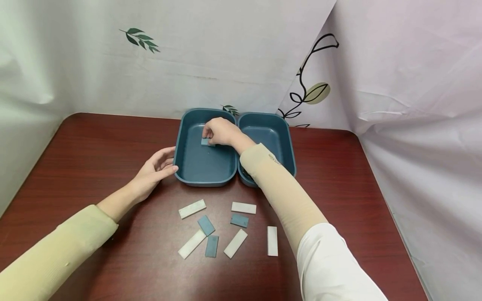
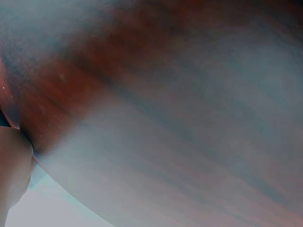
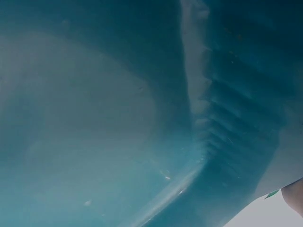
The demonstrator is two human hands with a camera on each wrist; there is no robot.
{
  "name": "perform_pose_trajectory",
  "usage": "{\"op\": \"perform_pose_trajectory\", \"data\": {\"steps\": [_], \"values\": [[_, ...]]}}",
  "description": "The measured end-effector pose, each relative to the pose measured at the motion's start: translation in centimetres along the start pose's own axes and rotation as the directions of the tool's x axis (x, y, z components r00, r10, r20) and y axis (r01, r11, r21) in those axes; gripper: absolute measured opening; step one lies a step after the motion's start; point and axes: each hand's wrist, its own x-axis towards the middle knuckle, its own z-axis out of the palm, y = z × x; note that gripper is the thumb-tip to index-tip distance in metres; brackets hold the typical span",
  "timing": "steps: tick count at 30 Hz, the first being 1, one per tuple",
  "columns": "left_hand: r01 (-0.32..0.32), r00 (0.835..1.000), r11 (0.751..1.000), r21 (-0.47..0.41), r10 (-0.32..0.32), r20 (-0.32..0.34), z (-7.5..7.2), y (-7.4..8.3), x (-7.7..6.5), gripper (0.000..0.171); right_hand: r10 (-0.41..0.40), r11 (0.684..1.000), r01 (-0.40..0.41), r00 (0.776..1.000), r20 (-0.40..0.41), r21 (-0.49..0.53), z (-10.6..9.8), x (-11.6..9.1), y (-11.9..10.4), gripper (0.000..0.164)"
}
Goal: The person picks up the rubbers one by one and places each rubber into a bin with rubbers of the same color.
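Inside the left blue tray (image 1: 203, 175), my right hand (image 1: 222, 131) pinches a small blue-grey rectangular tile (image 1: 205, 142) close to the tray floor. Part of that tile is hidden by the fingers. My left hand (image 1: 152, 173) touches the outside of the same tray at its left wall, the thumb straight along the front left corner and the fingers loosely bent. On the table in front lie three more blue-grey tiles (image 1: 206, 225) and several longer white tiles (image 1: 235, 243). The right wrist view is filled by blue tray wall (image 3: 236, 118); the held tile cannot be made out there.
A second blue tray (image 1: 286, 146) stands against the right side of the first, partly covered by my right forearm. The dark red wooden table (image 1: 94, 154) carries everything. White curtains (image 1: 226, 54) with leaf prints hang behind and at the sides.
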Motion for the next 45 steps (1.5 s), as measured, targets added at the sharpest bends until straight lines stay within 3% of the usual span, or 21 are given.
{"op": "perform_pose_trajectory", "data": {"steps": [22, 29, 37, 45], "values": [[0.003, 1.0, 1.0, -0.007, -0.003, 0.005, 0.3, -0.1, 0.1, 0.053, 0.001, 1.0, -0.001, 1.0, -0.022, 0.001, 0.1, -0.2, 0.3, 0.021], [0.003, 1.0, 1.0, -0.004, -0.003, 0.003, 0.4, -0.1, 0.1, 0.053, -0.015, 0.995, 0.021, 0.998, -0.061, 0.102, -0.4, -0.6, 0.3, 0.023], [0.013, 1.0, 1.0, 0.003, -0.013, 0.0, 0.2, 0.0, -0.1, 0.055, -0.034, 0.966, 0.069, 0.989, -0.143, 0.248, -1.6, -1.1, -0.3, 0.023], [0.002, 1.0, 1.0, -0.009, -0.002, -0.003, 0.1, 0.0, 0.0, 0.053, -0.097, 0.952, 0.142, 0.981, -0.17, 0.27, -3.4, -2.7, -1.6, 0.023]]}}
